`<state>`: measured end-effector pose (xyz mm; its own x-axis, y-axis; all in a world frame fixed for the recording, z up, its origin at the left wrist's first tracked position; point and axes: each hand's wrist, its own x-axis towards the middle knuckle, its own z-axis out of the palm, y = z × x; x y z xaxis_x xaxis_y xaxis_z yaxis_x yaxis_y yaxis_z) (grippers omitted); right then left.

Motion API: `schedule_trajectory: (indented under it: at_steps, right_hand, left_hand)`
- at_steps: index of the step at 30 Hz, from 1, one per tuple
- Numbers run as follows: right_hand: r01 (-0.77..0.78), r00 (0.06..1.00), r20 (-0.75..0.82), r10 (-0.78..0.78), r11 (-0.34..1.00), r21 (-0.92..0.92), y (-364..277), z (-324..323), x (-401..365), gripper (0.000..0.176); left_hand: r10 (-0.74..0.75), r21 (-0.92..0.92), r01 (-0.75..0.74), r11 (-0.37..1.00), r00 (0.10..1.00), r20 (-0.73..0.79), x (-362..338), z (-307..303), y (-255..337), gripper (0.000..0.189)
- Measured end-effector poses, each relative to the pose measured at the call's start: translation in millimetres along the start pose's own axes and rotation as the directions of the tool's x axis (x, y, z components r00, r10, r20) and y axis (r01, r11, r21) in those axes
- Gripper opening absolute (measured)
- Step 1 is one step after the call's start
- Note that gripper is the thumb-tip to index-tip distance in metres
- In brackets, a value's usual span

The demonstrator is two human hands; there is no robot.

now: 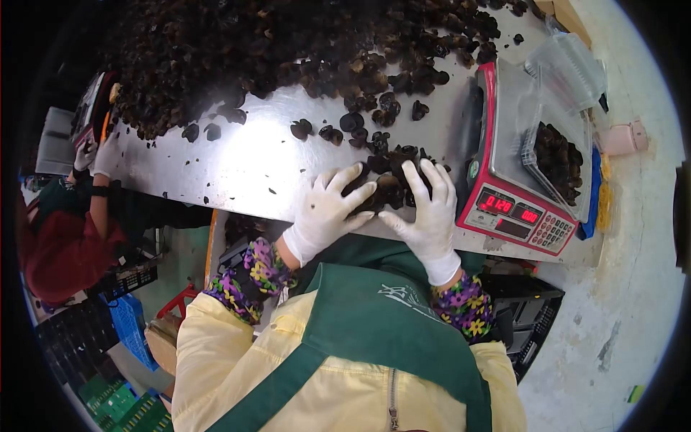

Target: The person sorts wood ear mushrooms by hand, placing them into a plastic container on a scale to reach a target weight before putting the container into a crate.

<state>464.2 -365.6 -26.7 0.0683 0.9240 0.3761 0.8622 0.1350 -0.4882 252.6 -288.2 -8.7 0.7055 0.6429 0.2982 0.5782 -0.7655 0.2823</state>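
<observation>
Both of my hands wear white gloves and rest at the near edge of the steel table (281, 162). Between them lies a small heap of dark wood ear mushrooms (389, 191). My left hand (327, 210) touches the heap's left side, fingers spread. On the right side, my right hand (430, 216) lies with its fingers apart over the pieces. To the right, a red digital scale (471, 216) shows 0.128. A clear plastic tray (531, 160) on it holds more wood ear mushrooms (558, 164).
A large pile of wood ears (237, 50) covers the table's far side. Empty clear trays (568, 68) are stacked behind the scale. At the left, a co-worker's gloved hands (106, 155) are near another scale (90, 108). A black crate (536, 309) stands below right.
</observation>
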Motion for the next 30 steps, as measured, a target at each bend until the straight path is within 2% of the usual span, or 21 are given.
schedule_trajectory:
  at_steps: [1, 3, 5, 7, 9, 11, 16, 18, 19, 21, 22, 23, 25, 26, 27, 28, 30]
  right_hand:
    - [-0.002, 1.000, 0.006, 0.002, 1.000, -0.001, 0, 2, -5, 0.094]
    - [-0.067, 0.994, -0.080, 0.067, 0.998, 0.004, -5, 3, -14, 0.095]
    - [-0.097, 0.995, -0.039, 0.097, 0.995, 0.006, -3, -2, -5, 0.100]
    - [-0.089, 0.995, 0.041, 0.094, 0.990, -0.108, 0, -5, 11, 0.105]
    - [-0.112, 0.990, 0.067, 0.120, 0.987, -0.118, 2, -3, 20, 0.106]
    - [-0.081, 0.989, 0.114, 0.096, 0.989, -0.127, 2, -2, 24, 0.105]
    - [-0.024, 0.996, 0.087, 0.033, 0.995, -0.094, 2, -3, 29, 0.100]
    - [0.081, 0.992, 0.104, -0.069, 0.991, -0.110, 3, 1, 29, 0.095]
    - [0.123, 0.991, 0.079, -0.112, 0.982, -0.144, 1, 4, 29, 0.083]
    - [0.124, 0.992, 0.055, -0.117, 0.981, -0.150, -1, 15, 30, 0.061]
    - [0.134, 0.990, 0.049, -0.129, 0.981, -0.142, 0, 21, 32, 0.061]
    - [0.132, 0.991, -0.013, -0.135, 0.983, -0.125, 3, 25, 34, 0.050]
    - [0.151, 0.976, -0.135, -0.170, 0.979, -0.140, -3, 23, 46, 0.023]
    - [0.144, 0.975, -0.153, -0.160, 0.984, -0.109, -3, 23, 49, 0.019]
    - [0.138, 0.974, -0.169, -0.149, 0.987, -0.077, -1, 24, 53, 0.016]
    - [0.151, 0.971, -0.179, -0.161, 0.986, -0.067, 2, 24, 57, 0.016]
    - [0.121, 0.963, -0.238, -0.125, 0.992, -0.030, 7, 24, 64, 0.013]
  left_hand:
    - [-0.003, -0.005, 0.003, 1.000, 1.000, 0.003, -4, 3, 0, 0.055]
    - [-0.042, 0.015, 0.042, 0.999, 0.999, -0.035, -11, 5, 3, 0.056]
    - [-0.037, 0.043, 0.040, 0.998, 0.997, -0.067, -2, 1, 8, 0.054]
    - [-0.004, 0.077, 0.009, 0.997, 0.998, -0.057, 14, -10, 13, 0.054]
    - [0.005, 0.091, 0.001, 0.996, 0.998, -0.066, 18, -9, 7, 0.052]
    - [0.036, 0.053, -0.036, 0.998, 0.999, 0.003, 12, -4, -5, 0.048]
    - [0.034, 0.001, -0.034, 0.999, 0.998, -0.050, 4, -2, -13, 0.037]
    - [-0.087, -0.128, 0.067, 0.990, 0.983, -0.159, 8, -5, -20, 0.031]
    - [-0.130, -0.181, 0.088, 0.980, 0.962, -0.239, 13, -9, -23, 0.022]
    - [-0.448, -0.567, 0.257, 0.782, 0.865, -0.226, 18, -10, -32, 0.016]
    - [-0.559, -0.657, 0.295, 0.694, 0.796, -0.233, 25, -14, -35, 0.013]
    - [-0.659, -0.770, 0.311, 0.557, 0.730, -0.181, 30, -15, -41, 0.014]
    - [-0.797, -0.886, 0.453, 0.100, 0.569, 0.201, 42, -41, -43, 0.022]
    - [-0.804, -0.887, 0.448, 0.116, 0.567, 0.181, 45, -43, -42, 0.022]
    - [-0.804, -0.954, 0.266, -0.140, 0.532, 0.266, 49, -42, -42, 0.028]
    - [-0.778, -0.923, 0.056, -0.381, 0.520, 0.353, 50, -40, -45, 0.034]
    - [-0.642, -0.832, -0.020, -0.555, 0.646, 0.413, 46, -27, -63, 0.043]
